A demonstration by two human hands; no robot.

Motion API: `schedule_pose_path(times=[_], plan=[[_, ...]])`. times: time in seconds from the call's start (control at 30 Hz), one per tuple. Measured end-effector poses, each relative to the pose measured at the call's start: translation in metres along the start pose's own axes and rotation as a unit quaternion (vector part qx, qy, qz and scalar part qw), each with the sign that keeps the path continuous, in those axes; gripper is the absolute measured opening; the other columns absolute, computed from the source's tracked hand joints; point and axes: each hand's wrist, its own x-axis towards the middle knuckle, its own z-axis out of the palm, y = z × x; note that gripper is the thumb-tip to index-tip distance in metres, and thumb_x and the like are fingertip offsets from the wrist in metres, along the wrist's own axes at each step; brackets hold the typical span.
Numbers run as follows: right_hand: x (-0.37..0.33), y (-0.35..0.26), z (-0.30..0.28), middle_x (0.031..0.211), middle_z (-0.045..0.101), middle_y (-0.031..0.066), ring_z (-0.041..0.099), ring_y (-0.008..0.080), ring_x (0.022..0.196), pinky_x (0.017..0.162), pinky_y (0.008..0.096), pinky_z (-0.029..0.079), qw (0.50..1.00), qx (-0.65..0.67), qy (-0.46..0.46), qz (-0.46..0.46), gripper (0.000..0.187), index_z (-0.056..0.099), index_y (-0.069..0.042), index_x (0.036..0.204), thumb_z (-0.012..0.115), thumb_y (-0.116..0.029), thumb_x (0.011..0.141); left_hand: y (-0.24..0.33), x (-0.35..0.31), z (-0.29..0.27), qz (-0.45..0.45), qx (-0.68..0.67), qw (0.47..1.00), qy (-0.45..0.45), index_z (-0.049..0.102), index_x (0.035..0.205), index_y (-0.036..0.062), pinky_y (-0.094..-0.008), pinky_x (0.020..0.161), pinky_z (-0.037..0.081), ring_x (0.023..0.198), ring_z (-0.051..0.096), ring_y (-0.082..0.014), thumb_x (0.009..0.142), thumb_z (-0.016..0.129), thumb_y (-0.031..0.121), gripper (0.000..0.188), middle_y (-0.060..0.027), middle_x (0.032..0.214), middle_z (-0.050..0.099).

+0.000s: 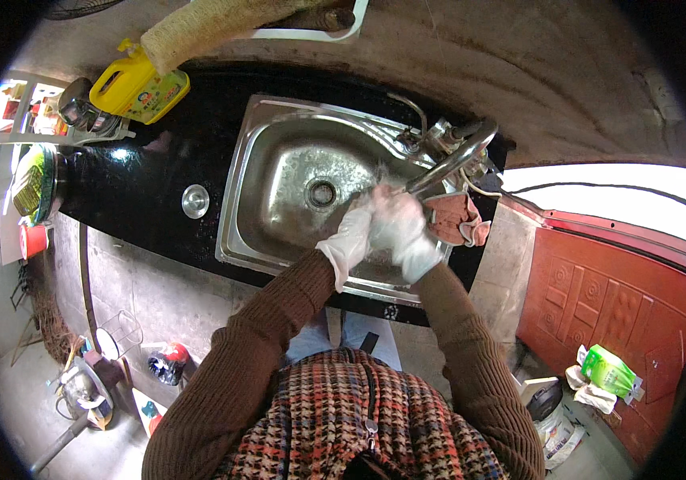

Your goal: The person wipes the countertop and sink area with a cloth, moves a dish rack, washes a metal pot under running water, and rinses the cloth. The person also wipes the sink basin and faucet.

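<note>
Both my hands wear thin whitish gloves and meet over the right part of a stainless steel sink (235, 188), close beneath the curved metal faucet (459, 158). My left hand (356, 228) presses near or against my right hand (407, 228). Motion smears the fingers of both, so whether anything lies between them is hidden. The drain (322, 193) shows in the wet basin floor, left of my hands. A folded pinkish-brown cloth (459, 218) lies on the sink's right edge, just beside my right hand.
Left of the sink, a small round metal strainer or lid (196, 201) rests on the black counter (151, 188). A yellow jug (139, 88) stands farther back. A reddish door panel (599, 304) is at the right, with a green package (609, 370) in front of it.
</note>
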Motion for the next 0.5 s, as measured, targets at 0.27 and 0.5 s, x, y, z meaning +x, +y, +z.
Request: schedule_pose_path(times=[0.27, 0.5], plan=[[-0.037, -0.014, 0.016, 0.099, 0.074, 0.0255, 0.072, 0.046, 0.093, 0.085, 0.0516, 0.057, 0.951, 0.217, 0.21, -0.058, 0.052, 0.075, -0.004, 0.099, 0.049, -0.049, 0.107, -0.004, 0.038, -0.029, 0.037, -0.031, 0.998, 0.033, 0.071, 0.112, 0.0053, -0.0422, 0.082, 0.058, 0.088, 0.07, -0.0263, 0.105, 0.057, 0.027, 0.026, -0.0108, 0.1, 0.073], [0.028, 0.019, 0.002, 0.101, 0.075, 0.0187, 0.072, 0.035, 0.091, 0.087, 0.0418, 0.058, 0.99, 0.125, 0.059, -0.028, 0.046, 0.07, -0.003, 0.121, 0.053, -0.044, 0.108, 0.001, 0.007, 0.006, -0.063, -0.037, 0.997, -0.007, 0.063, 0.13, 0.0063, -0.0496, 0.101, 0.056, 0.115, 0.068, -0.0305, 0.111, 0.044, 0.033, 0.038, -0.0145, 0.128, 0.069]])
